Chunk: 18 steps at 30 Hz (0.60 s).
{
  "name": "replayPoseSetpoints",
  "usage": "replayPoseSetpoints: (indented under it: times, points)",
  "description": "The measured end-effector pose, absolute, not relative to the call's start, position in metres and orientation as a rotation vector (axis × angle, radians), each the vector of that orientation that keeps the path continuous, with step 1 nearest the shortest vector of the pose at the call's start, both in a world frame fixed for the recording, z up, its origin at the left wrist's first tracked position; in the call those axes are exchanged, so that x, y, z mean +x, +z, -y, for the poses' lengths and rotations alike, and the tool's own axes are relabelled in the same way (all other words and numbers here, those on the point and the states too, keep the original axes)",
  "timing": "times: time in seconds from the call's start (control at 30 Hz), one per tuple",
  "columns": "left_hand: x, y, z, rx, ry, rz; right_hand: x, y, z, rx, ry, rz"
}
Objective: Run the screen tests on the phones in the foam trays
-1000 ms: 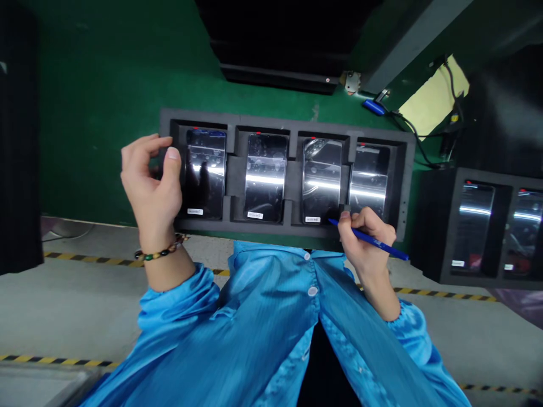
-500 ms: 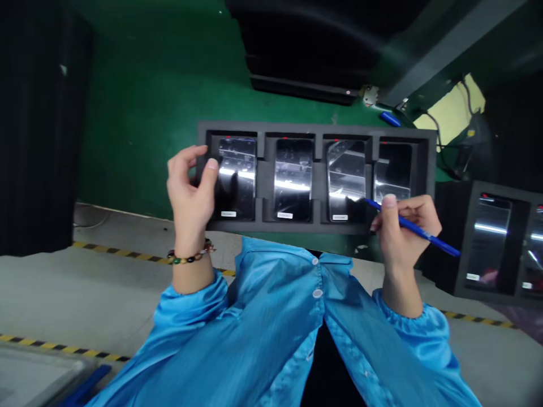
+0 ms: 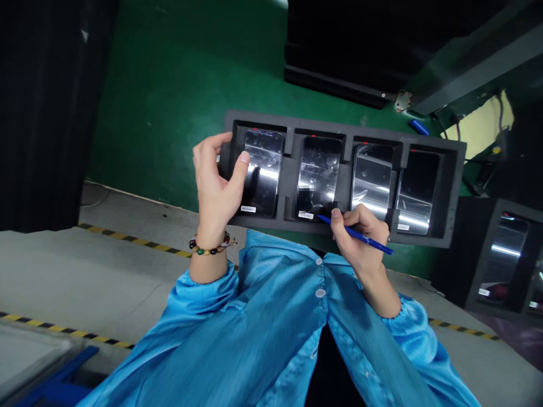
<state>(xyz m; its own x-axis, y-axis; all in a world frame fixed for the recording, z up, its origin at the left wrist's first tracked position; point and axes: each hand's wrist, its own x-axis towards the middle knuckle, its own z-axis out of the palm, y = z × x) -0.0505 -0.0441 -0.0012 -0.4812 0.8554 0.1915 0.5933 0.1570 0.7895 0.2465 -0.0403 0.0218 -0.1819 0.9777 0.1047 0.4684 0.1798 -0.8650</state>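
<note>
A dark grey foam tray [image 3: 291, 169] lies on the green table with several black phone-like screens in its compartments. Each screen has a red mark at its top; small white labels show at the lower ends of most. My left hand [image 3: 218, 183] grips the tray's left end, thumb over the leftmost screen [image 3: 265, 164] and fingers round the outer wall. Between the fingers of my right hand [image 3: 360, 237] is a blue pen [image 3: 369, 242]. Its tip is by the lower end of the second screen [image 3: 324, 169], close to the white label; whether it touches I cannot tell.
To the right stands another dark tray [image 3: 486, 257] with similar screens. Black stacked trays or boxes [image 3: 339, 85] are at the back. A blue cap-like piece [image 3: 419, 126] and a yellow sheet [image 3: 479, 124] with cables lie at the back right. A dark cover [image 3: 46, 113] hangs at left.
My right hand has moved left with the pen, from the third screen to the second one's label. The view has shifted, so the tray appears further right and more tilted. My left hand stays at its end.
</note>
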Motion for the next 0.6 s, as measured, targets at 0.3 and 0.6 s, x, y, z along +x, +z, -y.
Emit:
replayPoseSetpoints:
  times: [0.3, 0.6]
  points:
    - [-0.0504, -0.0019, 0.0437, 1.354, 1.263, -2.117, 0.2424, 0.0278, 0.0397, -1.364, 0.808, 1.827]
    - [-0.0529, -0.0063, 0.0439, 1.364, 1.285, -2.091, 0.2455, 0.0200, 0.0417, -1.400, 0.878, 1.741]
